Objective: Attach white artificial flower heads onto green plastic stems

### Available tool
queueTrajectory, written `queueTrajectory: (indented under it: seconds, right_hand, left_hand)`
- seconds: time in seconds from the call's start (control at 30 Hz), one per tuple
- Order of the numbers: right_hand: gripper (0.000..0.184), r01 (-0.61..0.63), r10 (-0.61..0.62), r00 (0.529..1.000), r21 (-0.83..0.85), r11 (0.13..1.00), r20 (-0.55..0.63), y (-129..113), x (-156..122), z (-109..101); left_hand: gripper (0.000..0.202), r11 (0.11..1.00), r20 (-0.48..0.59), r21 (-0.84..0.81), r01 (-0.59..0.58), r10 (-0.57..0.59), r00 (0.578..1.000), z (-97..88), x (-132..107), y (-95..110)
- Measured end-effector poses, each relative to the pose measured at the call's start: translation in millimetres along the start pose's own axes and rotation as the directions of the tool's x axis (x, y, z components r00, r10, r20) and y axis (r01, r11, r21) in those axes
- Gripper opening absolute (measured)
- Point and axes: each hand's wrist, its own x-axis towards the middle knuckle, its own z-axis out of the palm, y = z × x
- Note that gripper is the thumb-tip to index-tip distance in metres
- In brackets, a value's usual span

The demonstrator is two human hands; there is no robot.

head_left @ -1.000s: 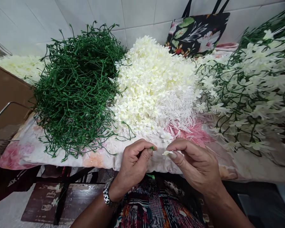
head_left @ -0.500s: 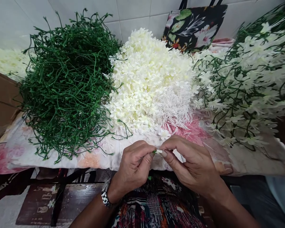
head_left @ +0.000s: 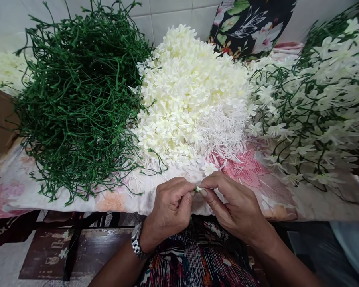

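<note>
Just over the table's front edge, my left hand [head_left: 172,207] is closed in a pinch on a green artificial stem [head_left: 196,189], of which only a short tip shows. My right hand [head_left: 235,207] meets it fingertip to fingertip, pinching a small white flower piece [head_left: 199,189] against the stem's end. The fingers cover most of both parts. Behind the hands rises a heap of cream artificial petals [head_left: 185,91], with a pile of thin white stamens [head_left: 224,127] at its right. A tangled mound of green stems [head_left: 80,103] stands to the left.
Assembled white flowers on green stems [head_left: 311,119] crowd the right side. A floral cloth [head_left: 113,201] covers the table. At the back, a black flowered bag [head_left: 254,28] leans near the tiled wall [head_left: 173,16]. A cardboard box [head_left: 0,123] is at the left edge.
The view has shifted slightly closer to the table. Both hands keep their pinch at nearly the same spot, with a little more of the green and white join showing between the fingertips.
</note>
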Motion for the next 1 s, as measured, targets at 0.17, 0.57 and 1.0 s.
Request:
queueTrajectory:
  seconds: [0.17,0.57,1.0]
  right_hand:
    - [0.011,0.010,-0.010,1.000,0.004,1.000,-0.030,2,-1,5]
    - [0.011,0.008,-0.008,0.999,0.001,1.000,-0.050,4,-1,14]
    - [0.012,0.064,-0.064,0.996,0.005,0.998,-0.058,3,1,16]
  left_hand:
    - [0.023,0.999,0.014,0.031,0.006,-0.006,1.000,1.3,-1,-2]
    - [0.027,0.996,0.005,0.086,0.001,-0.002,1.000,2.2,0,-1]
    - [0.026,0.998,-0.050,0.053,0.017,-0.014,0.999,2.6,-1,-1]
